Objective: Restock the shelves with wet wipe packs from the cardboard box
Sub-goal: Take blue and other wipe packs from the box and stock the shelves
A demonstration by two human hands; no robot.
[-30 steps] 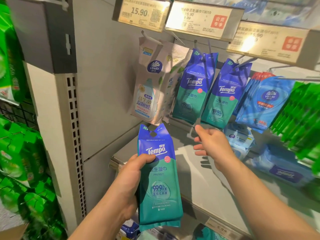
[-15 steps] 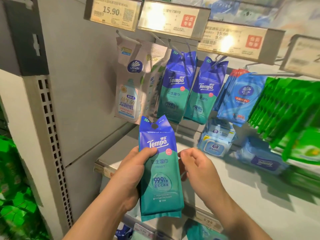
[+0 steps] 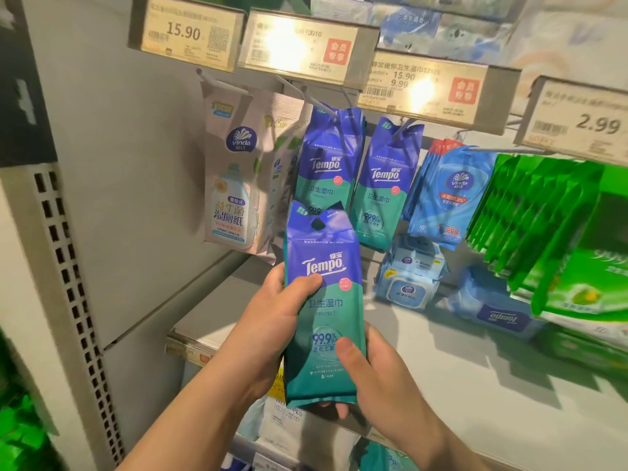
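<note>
Two hands (image 3: 272,321) gripping one Tempo pack (image 3: 323,300), perhaps two hanging.

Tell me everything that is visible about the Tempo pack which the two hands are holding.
The held Tempo pack is a tall, glossy soft pouch, blue-purple above and teal below, with a white logo and "99.9%" print. A hang hole sits in its notched top. It stands upright before the hanging Tempo packs. The left hand grips its left edge, and the right hand grips its lower right part.

Hanging packs (image 3: 329,164) crowding hook (image 3: 307,96)
</note>
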